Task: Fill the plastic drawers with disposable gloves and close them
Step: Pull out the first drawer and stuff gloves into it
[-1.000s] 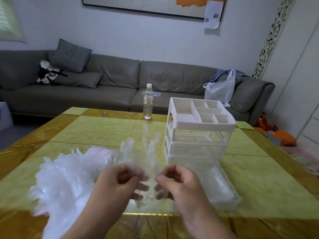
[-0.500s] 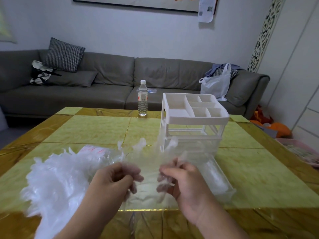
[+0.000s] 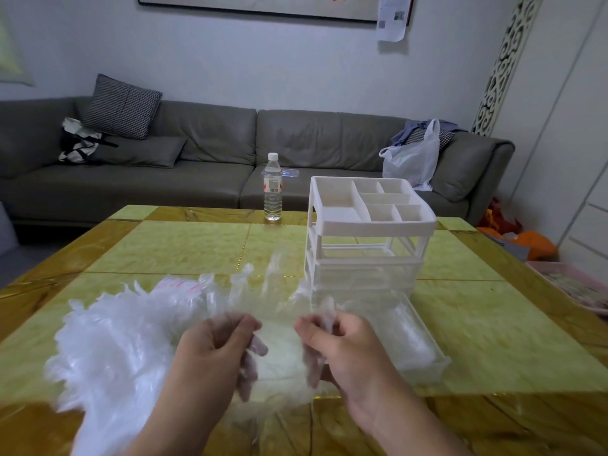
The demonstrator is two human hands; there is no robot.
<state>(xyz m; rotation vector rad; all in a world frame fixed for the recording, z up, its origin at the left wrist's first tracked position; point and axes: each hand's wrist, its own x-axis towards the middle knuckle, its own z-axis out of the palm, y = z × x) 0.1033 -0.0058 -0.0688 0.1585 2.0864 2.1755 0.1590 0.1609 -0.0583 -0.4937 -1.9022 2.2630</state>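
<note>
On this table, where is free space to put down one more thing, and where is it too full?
Bare table lies between the water bottle and the glove pile, and to the right of the drawer unit and its pulled-out drawer. It is crowded near the front, where left hand and right hand hold a glove.

Yellow-tiled table [image 3: 184,248] carried glove pile [image 3: 108,340], water bottle [image 3: 272,189], white drawer unit [image 3: 365,238], pulled-out clear drawer [image 3: 411,343].
</note>
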